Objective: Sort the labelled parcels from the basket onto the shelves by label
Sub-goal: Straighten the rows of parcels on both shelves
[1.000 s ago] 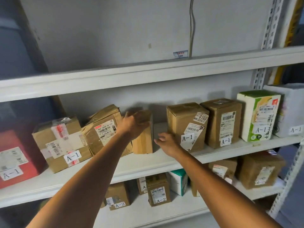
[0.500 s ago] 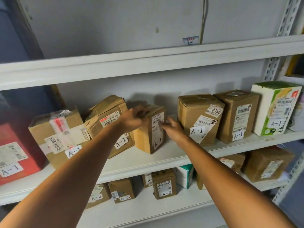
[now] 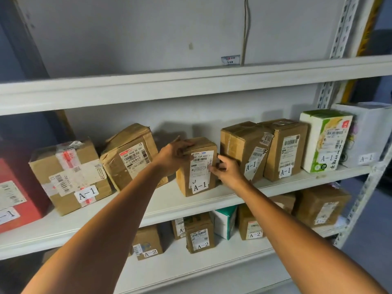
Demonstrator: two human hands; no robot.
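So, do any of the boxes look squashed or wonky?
Yes. The crumpled box left of the held parcel leans sideways on the A-1 shelf, its top dented and creased.

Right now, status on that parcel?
Left hand grips parcel top, right hand at its side. Parcel upright on middle shelf. Tilted box left, box right, both close.

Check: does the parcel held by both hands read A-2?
No, the tag on the parcel that the left hand and right hand hold reads A-1.

The red parcel (image 3: 14, 187) is cut off at left; the white box (image 3: 370, 128) bears a blurred label.
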